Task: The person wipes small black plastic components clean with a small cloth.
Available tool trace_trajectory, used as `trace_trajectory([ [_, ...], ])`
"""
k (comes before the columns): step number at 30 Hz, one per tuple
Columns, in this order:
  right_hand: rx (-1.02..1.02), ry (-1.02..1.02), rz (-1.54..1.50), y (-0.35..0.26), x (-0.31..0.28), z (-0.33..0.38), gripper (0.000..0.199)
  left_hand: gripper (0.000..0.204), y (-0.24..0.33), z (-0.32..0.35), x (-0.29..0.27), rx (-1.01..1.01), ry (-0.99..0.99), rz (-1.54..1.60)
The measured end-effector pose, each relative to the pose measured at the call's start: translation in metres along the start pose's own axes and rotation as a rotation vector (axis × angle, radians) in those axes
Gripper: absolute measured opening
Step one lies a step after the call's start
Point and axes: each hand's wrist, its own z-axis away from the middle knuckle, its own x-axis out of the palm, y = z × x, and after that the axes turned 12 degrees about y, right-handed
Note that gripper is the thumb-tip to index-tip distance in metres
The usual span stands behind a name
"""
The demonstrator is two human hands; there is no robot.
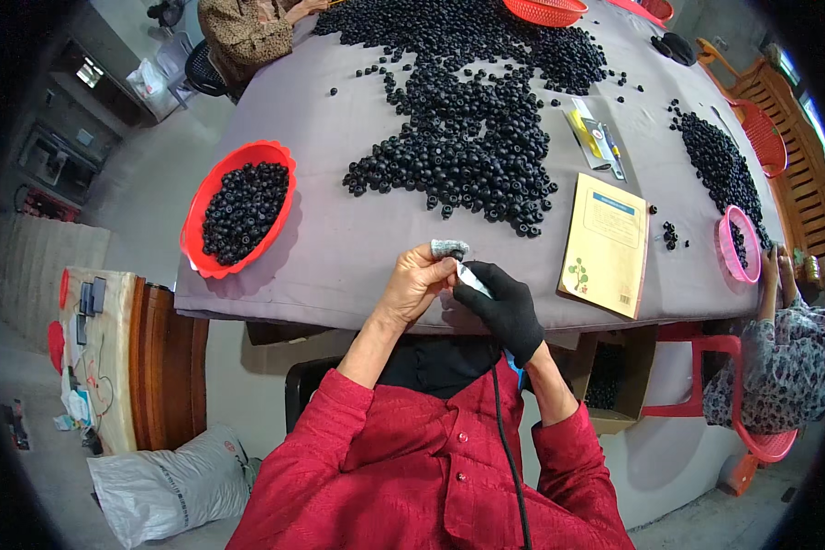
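Close to the table's near edge, my two hands meet. My left hand (411, 286) is bare except for a grey fabric cover on one finger, and its fingers pinch what looks like a small black round part (457, 257). My right hand (506, 310), in a black glove, closes around a slim white tool (473, 278); its tip points toward the left fingertips. The tool's kind is hard to make out. Beyond my hands spreads a large heap of black, ring-like parts (458, 156). A red scalloped basket (286, 183) holding similar parts stands to the left.
On the grey tablecloth (330, 275) lie a yellow booklet (605, 243) and a packaged yellow cutter (596, 137). A pink basket (730, 257) and another heap (720, 170) sit at right. One person (768, 367) works at right, another (246, 32) at far left. An open carton (619, 376) is under the table.
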Motion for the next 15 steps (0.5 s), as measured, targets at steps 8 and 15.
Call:
trace_trajectory([
  [8,0.015,0.071,-0.05,0.0024,0.0035,0.0005,0.032,0.014,-0.0008,0.0001,0.0001,-0.018,-0.006,0.013],
  [15,-0.025,0.053,-0.06,0.0035,0.002,0.0009,0.033,0.014,-0.0003,0.0023,0.0003,-0.059,-0.057,0.043],
])
